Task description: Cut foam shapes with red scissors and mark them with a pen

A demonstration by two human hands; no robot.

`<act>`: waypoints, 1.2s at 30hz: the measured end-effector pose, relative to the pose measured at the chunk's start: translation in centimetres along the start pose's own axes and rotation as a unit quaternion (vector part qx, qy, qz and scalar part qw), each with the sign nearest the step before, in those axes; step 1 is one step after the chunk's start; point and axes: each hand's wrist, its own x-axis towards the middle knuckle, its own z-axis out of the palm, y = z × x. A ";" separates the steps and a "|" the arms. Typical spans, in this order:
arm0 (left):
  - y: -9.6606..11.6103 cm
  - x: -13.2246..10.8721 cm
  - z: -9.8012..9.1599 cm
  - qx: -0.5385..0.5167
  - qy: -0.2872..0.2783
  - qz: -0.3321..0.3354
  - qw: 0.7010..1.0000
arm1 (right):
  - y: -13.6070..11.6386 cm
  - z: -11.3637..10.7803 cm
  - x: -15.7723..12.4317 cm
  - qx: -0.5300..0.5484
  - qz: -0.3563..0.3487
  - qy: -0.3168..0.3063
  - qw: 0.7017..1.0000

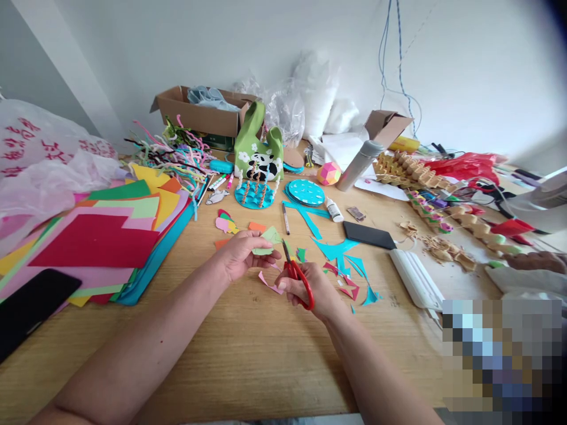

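Observation:
My left hand pinches a small light green felt piece with lines drawn on it. In my right hand is a pair of scissors with red handles, the blades pointing up beside the felt's right edge. Whether the blades touch the felt I cannot tell. Under and around my hands lie a pink scrap, dark red scraps and blue offcuts. Small cut shapes in pink, yellow and green rest behind my left hand, and a pen lies beyond the scissors.
Stacked coloured felt sheets and a black phone are at the left. Farther back are a green panda bag, blue discs and a grey bottle. On the right lie a white power strip and another person's hand.

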 end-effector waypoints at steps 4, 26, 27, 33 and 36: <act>-0.1 0.2 0.0 -0.020 0.003 0.018 1.000 | 0.2 0.1 0.1 0.008 -0.010 0.005 1.000; 0.5 -0.3 0.6 0.072 0.030 0.035 0.996 | -0.9 0.4 -0.5 -0.051 -0.020 -0.015 0.998; 0.5 -0.4 0.6 0.073 0.028 0.035 0.996 | -0.9 0.4 -0.6 -0.052 -0.019 -0.015 0.998; 0.5 -0.4 0.4 0.086 0.003 0.040 0.995 | -0.7 0.4 -0.6 -0.046 -0.018 -0.020 0.999; 0.5 -0.4 0.4 0.095 -0.003 0.041 0.995 | -0.5 0.4 -0.5 -0.047 -0.018 -0.021 0.999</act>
